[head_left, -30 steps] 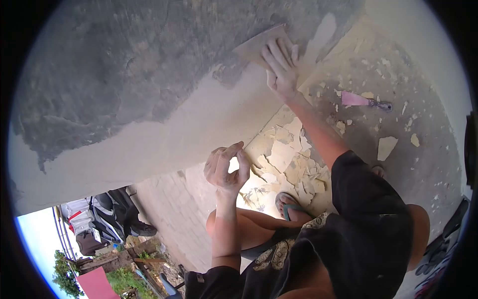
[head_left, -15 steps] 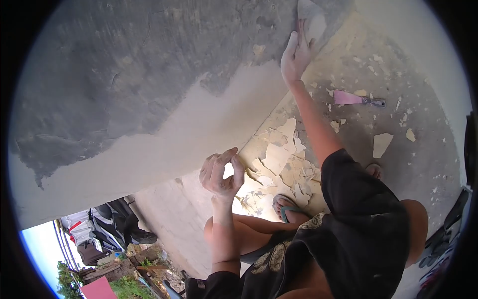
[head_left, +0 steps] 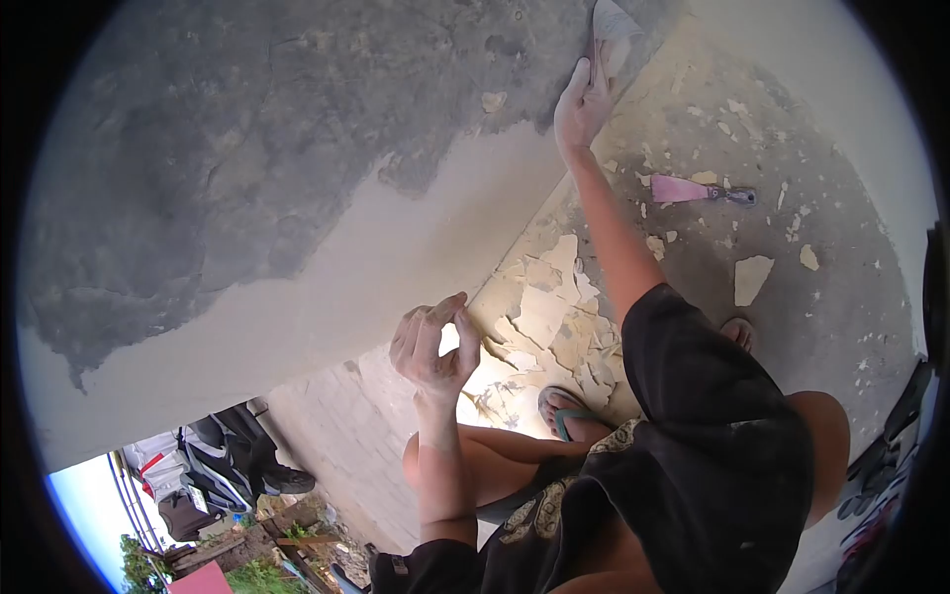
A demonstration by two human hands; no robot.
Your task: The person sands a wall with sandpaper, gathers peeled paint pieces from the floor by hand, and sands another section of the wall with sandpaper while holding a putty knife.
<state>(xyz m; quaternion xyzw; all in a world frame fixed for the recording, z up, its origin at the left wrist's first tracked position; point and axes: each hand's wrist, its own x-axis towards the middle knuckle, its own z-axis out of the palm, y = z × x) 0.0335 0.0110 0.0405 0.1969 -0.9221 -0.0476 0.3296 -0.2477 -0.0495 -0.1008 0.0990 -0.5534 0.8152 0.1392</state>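
Observation:
My right hand (head_left: 584,111), dusted white, is raised against the grey part of the wall (head_left: 247,148). It grips a pale, flat, blade-like piece (head_left: 616,35); whether this is a scraper or peeled coating I cannot tell. Lower down, my left hand (head_left: 432,345) is held in front of the wall's pale lower strip (head_left: 396,257), near its edge. Its fingers are curled, thumb and forefinger tips pinched together in a ring. Anything between those tips is too small to make out.
Peeled cream flakes (head_left: 542,315) litter the floor by my sandalled foot (head_left: 572,414). A pink-bladed scraper (head_left: 683,189) lies on the floor (head_left: 807,327), among scattered chips. Dark bags (head_left: 233,445) hang at lower left, beside a cluttered outdoor area with plants.
The view has shifted slightly, so the wall, floor and scraper appear a little further left. Both hands keep nearly the same pose, the right one still gripping the pale piece.

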